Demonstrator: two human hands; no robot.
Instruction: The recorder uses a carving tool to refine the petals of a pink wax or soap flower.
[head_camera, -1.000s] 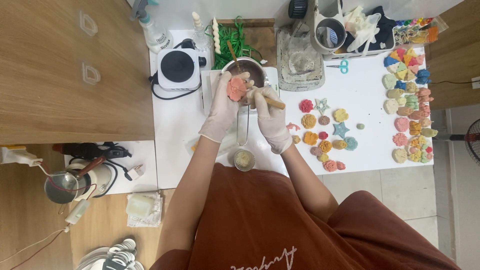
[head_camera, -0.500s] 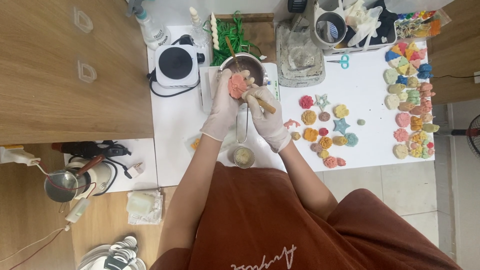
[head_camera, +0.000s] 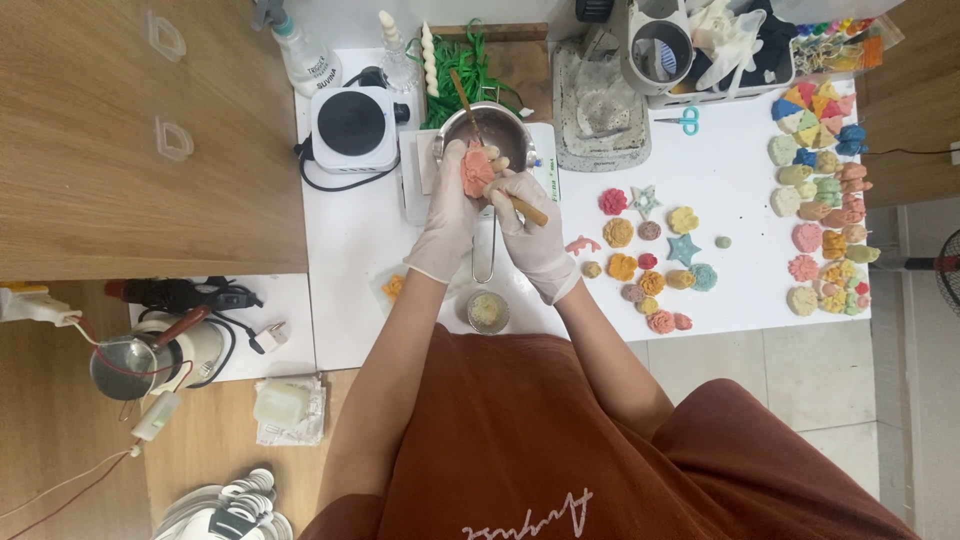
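Observation:
Both hands wear white gloves. My left hand (head_camera: 450, 205) holds a pink flower-shaped piece (head_camera: 476, 170) over a small metal pot (head_camera: 510, 128) on the white table (head_camera: 720, 150). Just right of it, my right hand (head_camera: 530, 232) grips a thin wooden-handled tool (head_camera: 527, 210) whose tip meets the pink piece. The pot's long handle (head_camera: 483, 262) points toward me between my wrists.
A white hotplate (head_camera: 353, 127) sits left of the pot. Several coloured moulded shapes (head_camera: 650, 255) lie to the right, more at the far right edge (head_camera: 825, 215). A small round dish (head_camera: 486, 310) is near the table's front. Scissors (head_camera: 682, 119), a grey cloth and containers stand at the back.
Both hands stay over the pot with the pink piece and the tool; only small shifts of the fingers and the camera view.

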